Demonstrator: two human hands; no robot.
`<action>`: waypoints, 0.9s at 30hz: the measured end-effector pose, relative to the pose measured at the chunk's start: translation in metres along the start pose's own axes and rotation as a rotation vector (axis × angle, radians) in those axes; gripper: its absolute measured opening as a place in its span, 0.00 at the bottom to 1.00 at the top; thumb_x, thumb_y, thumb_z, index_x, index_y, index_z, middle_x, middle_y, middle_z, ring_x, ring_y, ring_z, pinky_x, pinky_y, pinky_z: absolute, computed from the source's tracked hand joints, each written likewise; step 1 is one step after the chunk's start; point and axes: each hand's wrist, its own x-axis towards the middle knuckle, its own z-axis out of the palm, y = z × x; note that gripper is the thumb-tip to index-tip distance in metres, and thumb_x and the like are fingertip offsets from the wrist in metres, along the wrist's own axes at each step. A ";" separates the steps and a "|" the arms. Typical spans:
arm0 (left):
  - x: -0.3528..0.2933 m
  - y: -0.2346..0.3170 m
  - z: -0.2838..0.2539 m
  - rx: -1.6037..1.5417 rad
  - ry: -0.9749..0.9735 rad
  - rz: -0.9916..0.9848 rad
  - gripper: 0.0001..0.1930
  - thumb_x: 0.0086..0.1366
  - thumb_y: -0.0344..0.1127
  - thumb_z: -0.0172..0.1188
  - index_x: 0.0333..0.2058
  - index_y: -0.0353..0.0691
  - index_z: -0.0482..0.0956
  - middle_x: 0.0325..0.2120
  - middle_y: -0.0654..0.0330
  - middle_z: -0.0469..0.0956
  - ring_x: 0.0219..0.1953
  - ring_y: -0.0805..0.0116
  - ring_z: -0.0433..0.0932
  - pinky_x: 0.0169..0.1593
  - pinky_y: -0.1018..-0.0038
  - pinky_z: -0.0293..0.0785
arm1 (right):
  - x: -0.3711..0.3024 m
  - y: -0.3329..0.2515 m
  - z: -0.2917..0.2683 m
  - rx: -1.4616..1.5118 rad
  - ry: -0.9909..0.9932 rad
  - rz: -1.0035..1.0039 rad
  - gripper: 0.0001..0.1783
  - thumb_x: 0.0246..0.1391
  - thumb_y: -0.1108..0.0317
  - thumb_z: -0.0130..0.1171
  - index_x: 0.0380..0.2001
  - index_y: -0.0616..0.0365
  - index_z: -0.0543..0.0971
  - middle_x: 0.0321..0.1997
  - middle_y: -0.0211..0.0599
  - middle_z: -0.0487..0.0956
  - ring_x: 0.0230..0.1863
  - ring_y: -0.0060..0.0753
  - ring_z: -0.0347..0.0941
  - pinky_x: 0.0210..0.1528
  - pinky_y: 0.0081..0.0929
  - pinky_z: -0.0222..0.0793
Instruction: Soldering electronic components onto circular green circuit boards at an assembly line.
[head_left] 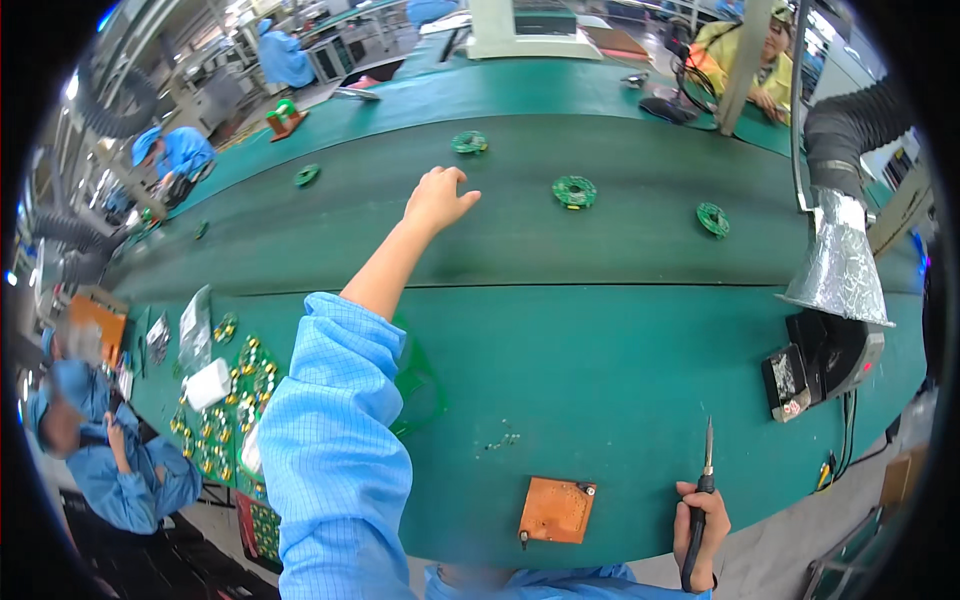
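Left hand [438, 198] fingers spread empty, green ring [469, 142] just beyond; right hand [700, 525] grips soldering iron [702, 490].

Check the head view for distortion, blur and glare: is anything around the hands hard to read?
Head view: strong fisheye, the green belt edges bow and corners go black. The left hand over the belt and the right hand gripping the soldering iron are sharp. The person at lower left is smeared. The foil fume hood glints mildly; lighting is even, shadows faint.
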 end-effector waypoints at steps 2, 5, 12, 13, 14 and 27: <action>0.020 0.024 0.026 -0.077 -0.058 0.039 0.27 0.52 0.50 0.63 0.44 0.35 0.74 0.44 0.49 0.73 0.50 0.55 0.70 0.53 0.64 0.67 | -0.002 0.003 0.002 -0.026 0.049 0.006 0.10 0.44 0.81 0.55 0.30 0.56 0.70 0.30 0.42 0.79 0.25 0.33 0.72 0.28 0.25 0.66; 0.036 0.082 0.073 -0.262 0.092 0.255 0.35 0.48 0.53 0.65 0.48 0.33 0.71 0.48 0.46 0.71 0.53 0.53 0.68 0.56 0.63 0.65 | 0.000 -0.002 -0.001 -0.080 0.053 0.041 0.10 0.44 0.81 0.55 0.30 0.56 0.70 0.30 0.42 0.79 0.24 0.32 0.71 0.27 0.25 0.67; 0.024 0.116 0.063 -0.270 -0.061 0.213 0.35 0.44 0.47 0.68 0.49 0.33 0.71 0.48 0.47 0.72 0.52 0.54 0.69 0.55 0.65 0.66 | -0.008 -0.004 -0.002 -0.037 0.030 0.040 0.08 0.48 0.82 0.51 0.31 0.57 0.71 0.33 0.42 0.78 0.29 0.28 0.74 0.32 0.22 0.68; 0.011 0.129 0.052 -0.314 -0.084 0.243 0.35 0.45 0.47 0.67 0.50 0.34 0.70 0.47 0.48 0.72 0.51 0.56 0.70 0.55 0.66 0.66 | -0.007 -0.004 -0.003 -0.035 0.018 0.044 0.08 0.48 0.82 0.51 0.31 0.57 0.71 0.32 0.42 0.78 0.28 0.27 0.73 0.31 0.21 0.68; -0.007 0.146 0.032 -0.356 -0.108 0.268 0.34 0.46 0.46 0.67 0.50 0.35 0.69 0.46 0.49 0.73 0.51 0.58 0.71 0.54 0.68 0.67 | -0.006 -0.004 -0.005 -0.029 0.003 0.048 0.08 0.47 0.82 0.51 0.31 0.57 0.71 0.32 0.42 0.79 0.28 0.26 0.73 0.30 0.21 0.68; -0.243 0.193 -0.124 -0.871 -0.090 0.546 0.41 0.44 0.20 0.69 0.57 0.34 0.58 0.58 0.45 0.58 0.54 0.64 0.66 0.48 0.73 0.71 | 0.081 -0.064 -0.003 0.776 0.033 -0.158 0.10 0.58 0.69 0.53 0.37 0.56 0.62 0.36 0.49 0.78 0.35 0.35 0.76 0.39 0.29 0.72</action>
